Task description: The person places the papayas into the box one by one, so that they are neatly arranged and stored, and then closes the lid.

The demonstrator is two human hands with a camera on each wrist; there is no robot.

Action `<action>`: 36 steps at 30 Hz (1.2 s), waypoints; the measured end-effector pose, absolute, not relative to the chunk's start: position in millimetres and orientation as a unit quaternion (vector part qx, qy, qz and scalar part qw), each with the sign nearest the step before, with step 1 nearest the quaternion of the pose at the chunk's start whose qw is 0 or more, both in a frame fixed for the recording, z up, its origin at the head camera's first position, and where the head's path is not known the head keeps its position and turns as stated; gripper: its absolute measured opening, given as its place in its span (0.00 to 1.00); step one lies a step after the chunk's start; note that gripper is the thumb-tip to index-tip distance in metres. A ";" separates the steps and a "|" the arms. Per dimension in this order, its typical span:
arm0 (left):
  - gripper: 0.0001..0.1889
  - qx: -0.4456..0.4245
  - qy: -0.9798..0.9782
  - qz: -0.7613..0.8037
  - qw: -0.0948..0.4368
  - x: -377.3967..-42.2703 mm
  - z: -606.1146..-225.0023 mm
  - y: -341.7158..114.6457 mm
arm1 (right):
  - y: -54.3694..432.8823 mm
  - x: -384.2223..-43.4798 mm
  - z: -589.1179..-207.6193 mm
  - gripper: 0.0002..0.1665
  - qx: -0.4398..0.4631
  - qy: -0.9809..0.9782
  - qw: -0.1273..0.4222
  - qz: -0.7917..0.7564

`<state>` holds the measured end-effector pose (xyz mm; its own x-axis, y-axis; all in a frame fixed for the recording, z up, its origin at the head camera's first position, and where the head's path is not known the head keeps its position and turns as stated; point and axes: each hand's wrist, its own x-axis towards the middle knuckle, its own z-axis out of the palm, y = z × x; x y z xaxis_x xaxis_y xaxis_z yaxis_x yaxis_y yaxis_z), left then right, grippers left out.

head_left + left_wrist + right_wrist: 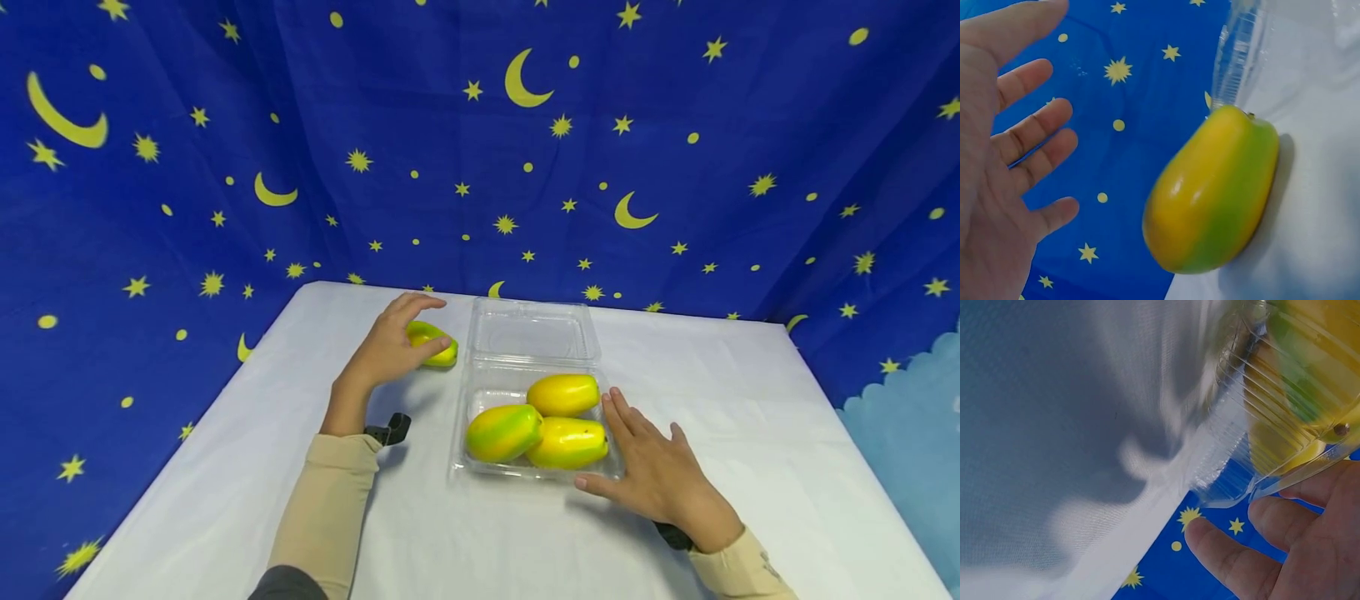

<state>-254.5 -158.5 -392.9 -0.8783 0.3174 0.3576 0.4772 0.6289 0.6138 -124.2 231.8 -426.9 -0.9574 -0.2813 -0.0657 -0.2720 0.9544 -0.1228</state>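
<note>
A yellow-green papaya [446, 357] lies on the white table left of a clear plastic clamshell box [489, 400]. Around it my left hand [386, 346] hovers with thumb and fingers spread; the left wrist view shows a gap between the fingers and the papaya [1210, 194]. Inside the box's base are three more papayas: one at the back [562, 394], one at front left [502, 433] and one at front right [567, 444]. My right hand [656, 471], fingers extended, is at the box's right side, fingertips right at the wall.
The box's transparent lid [534, 329] lies folded back, away from me. A white cloth covers the table [720, 375], and a blue curtain [420, 108] with yellow moons and stars hangs behind and beside it.
</note>
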 end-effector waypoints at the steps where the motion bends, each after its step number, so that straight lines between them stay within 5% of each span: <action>1: 0.30 -0.219 -0.901 -0.360 0.105 -255.6 -394.7 -158.9 | 231.9 -124.1 -427.1 0.73 -0.141 0.988 0.040 -0.056; 36: 0.30 -0.186 -0.929 -0.318 0.036 -273.6 -444.1 -173.7 | 232.3 -124.6 -428.4 0.73 -0.140 0.987 0.038 -0.062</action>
<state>-273.6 -173.7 -444.1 -0.9285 0.3217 0.1854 0.3679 0.7294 0.5768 -124.6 232.3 -428.4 -0.9578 -0.2813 -0.0581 -0.2718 0.9530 -0.1336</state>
